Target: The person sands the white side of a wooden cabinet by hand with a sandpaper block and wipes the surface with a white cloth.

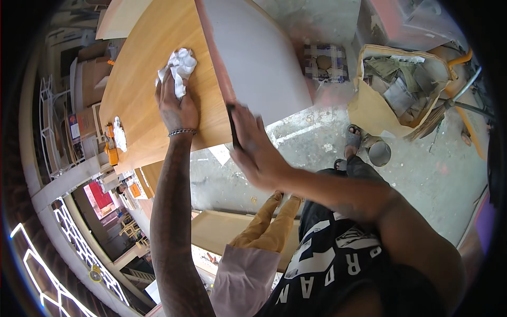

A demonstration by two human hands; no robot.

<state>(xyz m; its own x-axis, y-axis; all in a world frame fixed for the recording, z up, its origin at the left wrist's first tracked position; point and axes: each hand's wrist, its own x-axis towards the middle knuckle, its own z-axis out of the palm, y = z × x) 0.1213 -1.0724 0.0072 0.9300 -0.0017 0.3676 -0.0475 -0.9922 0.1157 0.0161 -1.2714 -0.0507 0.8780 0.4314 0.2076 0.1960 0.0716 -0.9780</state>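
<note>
My left hand (178,108) rests on the brown wood-grain face of a large panel (148,100), its fingers curled over a crumpled white cloth (183,64). A dark bracelet circles that wrist. At the panel's near corner, my right hand (252,145) grips a thin, dark, flat pad (233,126) and holds it against the edge. The palm hides part of the pad, and motion blurs the fingers slightly. Right of the reddish edge strip (211,50), a pale grey-white board face (253,58) slopes down.
An orange tool (111,145) and a white crumpled piece (120,134) lie by the panel's left edge. An open carton (369,108) of scraps stands right, near a metal can (379,153) and a taped box (325,62). Another person in tan trousers (262,224) stands close by.
</note>
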